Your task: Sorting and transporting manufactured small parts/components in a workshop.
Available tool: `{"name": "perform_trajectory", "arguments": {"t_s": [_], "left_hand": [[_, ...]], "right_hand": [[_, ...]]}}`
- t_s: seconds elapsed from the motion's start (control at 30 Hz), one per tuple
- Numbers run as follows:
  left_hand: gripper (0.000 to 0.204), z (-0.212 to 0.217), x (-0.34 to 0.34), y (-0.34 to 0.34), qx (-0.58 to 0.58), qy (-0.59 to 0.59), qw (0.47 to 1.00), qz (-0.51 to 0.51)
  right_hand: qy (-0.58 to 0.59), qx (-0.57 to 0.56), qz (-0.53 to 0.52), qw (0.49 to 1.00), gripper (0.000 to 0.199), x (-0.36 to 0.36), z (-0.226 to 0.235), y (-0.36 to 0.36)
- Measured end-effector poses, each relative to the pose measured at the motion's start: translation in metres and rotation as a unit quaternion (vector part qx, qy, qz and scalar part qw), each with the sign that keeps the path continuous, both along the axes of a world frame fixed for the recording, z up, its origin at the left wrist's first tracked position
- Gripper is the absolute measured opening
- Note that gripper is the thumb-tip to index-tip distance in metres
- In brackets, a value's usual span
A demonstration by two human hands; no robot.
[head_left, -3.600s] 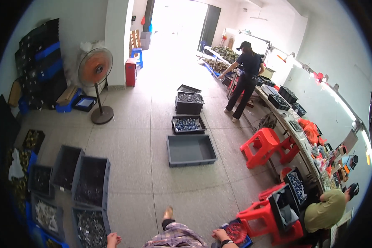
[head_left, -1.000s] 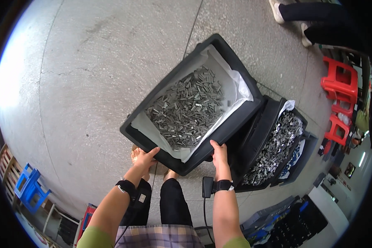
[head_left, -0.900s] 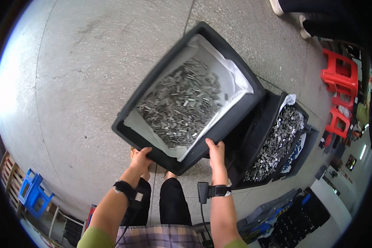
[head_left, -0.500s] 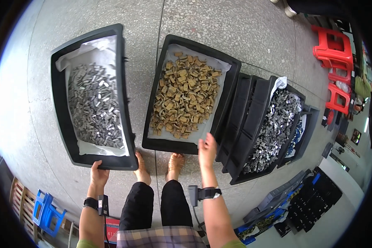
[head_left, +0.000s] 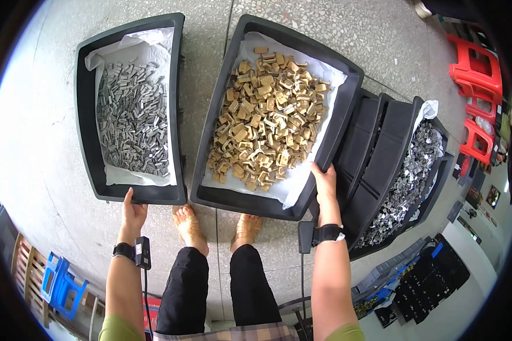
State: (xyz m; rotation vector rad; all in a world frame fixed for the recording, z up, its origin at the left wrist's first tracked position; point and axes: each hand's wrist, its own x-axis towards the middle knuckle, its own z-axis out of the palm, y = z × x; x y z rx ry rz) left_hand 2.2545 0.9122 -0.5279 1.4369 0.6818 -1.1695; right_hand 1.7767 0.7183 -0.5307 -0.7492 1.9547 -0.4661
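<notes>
My left hand (head_left: 133,214) is closed on the near rim of a black tray (head_left: 175,142) on the left, its thumb over the edge. Small grey metal pieces (head_left: 133,122) lie on white paper inside that tray. A second black tray (head_left: 207,196), in the middle, holds a heap of brass-coloured metal pieces (head_left: 267,119) on white paper. My right hand (head_left: 325,184) grips this tray's right rim near the front corner, thumb on top, the other fingers partly hidden. The middle tray stands slightly turned, its right side over the edge of the black trays beside it.
Black trays (head_left: 375,148) overlap at the right, with shiny silver pieces (head_left: 407,182) in one. Red stools (head_left: 477,74) stand far right, a blue stool (head_left: 62,287) at lower left beside a wooden pallet (head_left: 28,273). My bare feet (head_left: 190,227) are just below the trays.
My right hand has moved from before the middle tray onto its right rim. That tray now looks larger and reaches further right. My left hand remains on the left tray, which appears higher in the picture.
</notes>
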Motion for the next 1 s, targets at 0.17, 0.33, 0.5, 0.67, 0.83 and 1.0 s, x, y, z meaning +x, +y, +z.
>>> {"name": "perform_trajectory", "arguments": {"t_s": [0.17, 0.33, 0.5, 0.67, 0.83, 1.0], "left_hand": [[0.04, 0.037, -0.005, 0.024, 0.097, 0.03, 0.993, 0.063], [0.04, 0.096, -0.006, 0.066, 0.026, 0.064, 0.997, -0.033], [0.04, 0.158, -0.022, 0.057, 0.088, 0.024, 0.99, -0.104], [0.049, 0.271, -0.059, -0.008, 0.047, -0.025, 0.932, -0.359], [0.059, 0.367, -0.098, -0.037, -0.074, -0.047, 0.803, -0.59], [0.044, 0.444, -0.091, 0.0, 0.02, -0.011, 0.834, -0.552]], "right_hand": [[-0.042, 0.03, 0.038, 0.998, 0.03, 0.001, 0.03, 0.003], [0.034, 0.009, 0.078, 0.996, 0.027, 0.001, 0.074, -0.009], [0.071, -0.02, 0.145, 0.987, 0.028, -0.012, 0.138, -0.004], [0.031, 0.005, 0.189, 0.981, 0.03, 0.001, 0.258, 0.029], [0.034, 0.023, 0.237, 0.971, 0.033, 0.011, 0.379, 0.077], [0.005, 0.08, 0.26, 0.962, 0.032, 0.003, 0.461, 0.144]]}}
